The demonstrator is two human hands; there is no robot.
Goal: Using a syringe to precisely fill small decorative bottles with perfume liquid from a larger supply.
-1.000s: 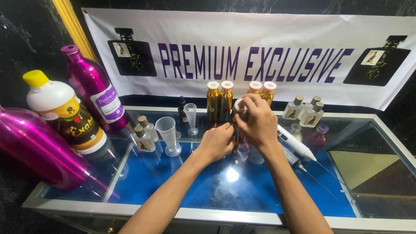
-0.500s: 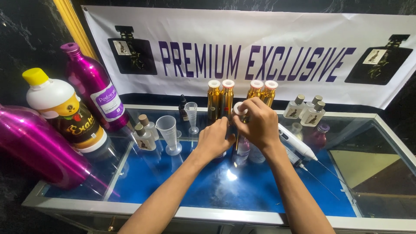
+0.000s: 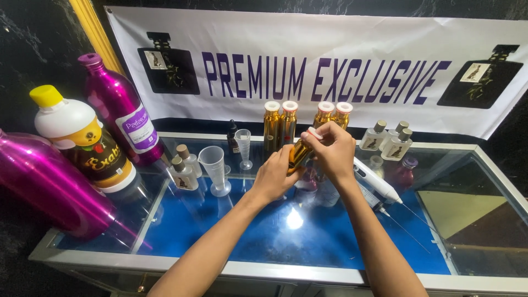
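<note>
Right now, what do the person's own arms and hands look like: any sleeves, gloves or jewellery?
Both forearms are bare up to the frame's lower edge, with no sleeves in view. The left hand and right hand wear no gloves, and no rings, watch or bracelets show.

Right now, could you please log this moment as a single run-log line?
left hand: grips gold bottle, tilted | right hand: fingers on its white cap | four gold bottles upright behind | glass counter
</note>
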